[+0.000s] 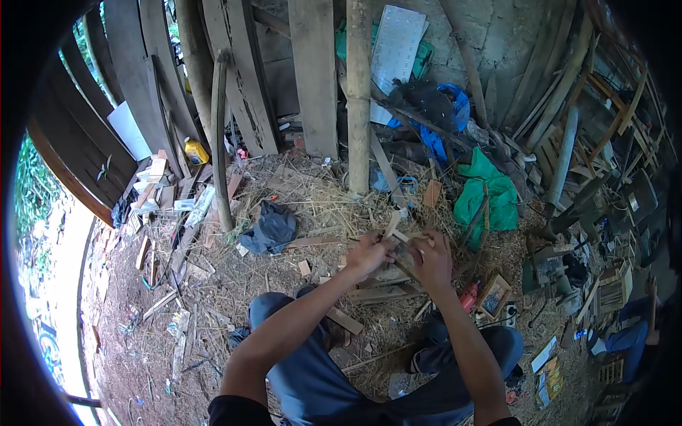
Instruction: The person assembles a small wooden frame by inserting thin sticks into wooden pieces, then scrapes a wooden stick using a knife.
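Note:
Both my hands meet in front of my knees around small pale wooden strips [392,224] that cross or join at an angle. My left hand [367,257] is closed, its fingertips pressed on the wood from the left. On the other side my right hand [434,264] has bent fingers pinching the same strips. My fingers hide where the strips meet, so I cannot tell whether they are fixed together. Below the hands, longer wooden boards [383,292] lie on the straw-covered ground.
A wooden post [359,99] stands straight ahead. Around it are a black plastic bag [268,228], a green sack [489,192], a red bottle [469,296] and a small wooden box [493,297]. A yellow container [196,151] sits at left. Another person's leg [629,341] shows at far right.

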The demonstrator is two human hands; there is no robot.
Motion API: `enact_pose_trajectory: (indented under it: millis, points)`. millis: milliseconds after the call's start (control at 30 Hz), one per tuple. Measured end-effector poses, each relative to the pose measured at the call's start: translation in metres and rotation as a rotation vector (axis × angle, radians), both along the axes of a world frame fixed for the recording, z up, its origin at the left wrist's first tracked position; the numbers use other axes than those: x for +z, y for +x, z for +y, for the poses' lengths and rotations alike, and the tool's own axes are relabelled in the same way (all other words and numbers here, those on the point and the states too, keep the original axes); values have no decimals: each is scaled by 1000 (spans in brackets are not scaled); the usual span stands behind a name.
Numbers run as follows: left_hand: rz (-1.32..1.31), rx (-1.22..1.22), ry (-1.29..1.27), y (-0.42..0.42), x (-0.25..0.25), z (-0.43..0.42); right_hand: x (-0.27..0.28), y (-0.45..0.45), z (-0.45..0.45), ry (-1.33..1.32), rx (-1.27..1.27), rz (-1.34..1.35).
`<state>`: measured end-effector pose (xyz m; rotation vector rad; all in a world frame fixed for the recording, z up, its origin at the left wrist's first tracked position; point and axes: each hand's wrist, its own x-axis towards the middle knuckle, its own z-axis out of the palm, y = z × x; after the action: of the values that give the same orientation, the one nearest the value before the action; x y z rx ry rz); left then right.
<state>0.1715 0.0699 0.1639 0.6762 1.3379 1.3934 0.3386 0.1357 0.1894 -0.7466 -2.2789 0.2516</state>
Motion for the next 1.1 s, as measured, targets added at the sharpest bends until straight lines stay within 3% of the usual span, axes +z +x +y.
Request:
enact_pose_trajectory:
  millis: [67, 133, 267, 467, 533, 667, 733, 833, 967, 1033, 1100]
  points:
    - [19, -21, -36, 3, 7, -4, 4, -2, -4, -10, 18, -43]
    - [-183, 74, -79, 6, 17, -5, 5, -4, -7, 89, 33, -92]
    - [-161, 38, -95, 2, 14, -2, 5, -8, -9, 156, 96, -108]
    - [185, -47, -190, 6, 0, -2, -1, -9, -14, 175, 36, -192]
    - [346, 86, -173, 13, -17, 3, -2, -8, -14, 95, 44, -258]
    - [448, 92, -184, 16, -8, 0, -2, -5, -16, 70, 29, -269]
    - [623, 87, -210, 18, -5, -2, 6, -6, -21, -97, -38, -321]
    - [671, 96, -220, 17, -3, -3, 18, -5, -22, -280, -33, -367]
    - [622, 72, -263, 7, -15, 3, 21, -1, -19, -187, -45, -425]
    - [329, 283, -318, -22, -31, 13, 12, 7, -8, -168, -116, -436]
    - [276, 194, -279, -32, -31, 3, 16, 13, -6, -216, -46, -330]
